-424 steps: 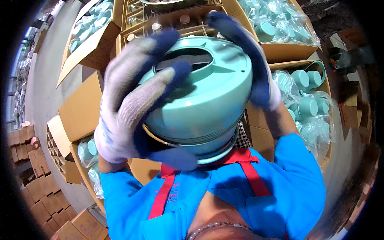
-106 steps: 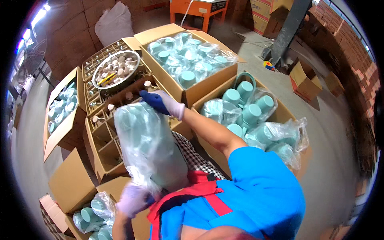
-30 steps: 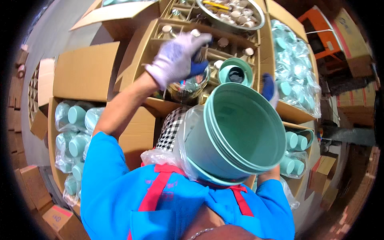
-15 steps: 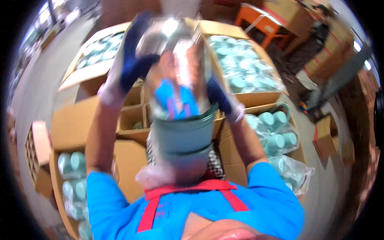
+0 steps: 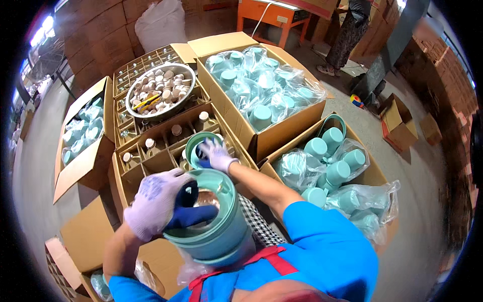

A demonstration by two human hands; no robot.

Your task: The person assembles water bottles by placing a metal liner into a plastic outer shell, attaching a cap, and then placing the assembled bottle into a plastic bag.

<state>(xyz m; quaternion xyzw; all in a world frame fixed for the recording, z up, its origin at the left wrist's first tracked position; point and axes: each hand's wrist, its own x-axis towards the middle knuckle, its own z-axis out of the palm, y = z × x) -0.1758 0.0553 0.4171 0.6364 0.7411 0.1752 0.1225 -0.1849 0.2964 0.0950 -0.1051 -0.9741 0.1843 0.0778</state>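
Note:
My left hand (image 5: 158, 204), in a white glove with blue-coated fingers, reaches into the open top of a teal flask body (image 5: 216, 246). Its thumb and fingers curve around a shiny silver liner (image 5: 207, 200), mostly hidden inside the body. The body stands close against my front, clear plastic film around its lower part. Farther off, my right hand (image 5: 215, 155), gloved alike, closes on a teal ring-shaped part (image 5: 193, 162) above the divided carton, its fingertips inside the ring.
Bottles with pale caps stand in the divided carton (image 5: 146, 133). On it rests a metal bowl (image 5: 190, 93) of stoppers with a yellow tool. Cartons of bagged teal cups (image 5: 261, 117) stand right and left. A person (image 5: 347, 38) stands by an orange table (image 5: 274, 17).
The large shiny liner, held up by both hands before, is now down inside the teal body. My left hand has come down to its top; my right hand has moved to the teal ring.

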